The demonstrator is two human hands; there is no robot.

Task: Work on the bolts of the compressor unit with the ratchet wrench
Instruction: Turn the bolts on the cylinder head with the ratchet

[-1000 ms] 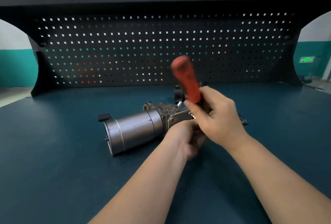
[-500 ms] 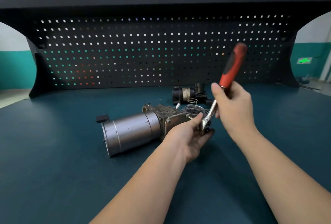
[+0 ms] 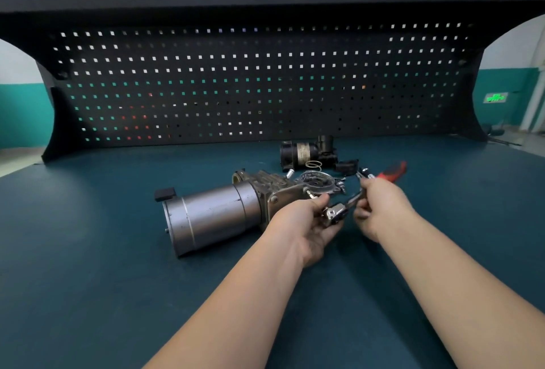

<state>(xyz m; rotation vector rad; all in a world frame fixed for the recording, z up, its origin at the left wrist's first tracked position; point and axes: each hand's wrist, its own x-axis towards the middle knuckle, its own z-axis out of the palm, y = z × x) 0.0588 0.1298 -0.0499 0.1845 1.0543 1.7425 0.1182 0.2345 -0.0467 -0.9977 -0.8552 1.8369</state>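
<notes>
The compressor (image 3: 218,215), a smooth steel cylinder with a rough cast head, lay on the teal bench (image 3: 88,280). The left hand (image 3: 306,221) gripped the chrome head of the wrench (image 3: 339,211) at the housing; the right hand (image 3: 380,206) curled round its shaft below the red handle. The socket could slip off the bolt if it tilted.

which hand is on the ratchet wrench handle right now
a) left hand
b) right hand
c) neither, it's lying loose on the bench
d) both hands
b: the right hand grips the ratchet wrench along its shaft just below the red handle, while the left hand holds the end of the compressor unit next to the wrench head.
</notes>
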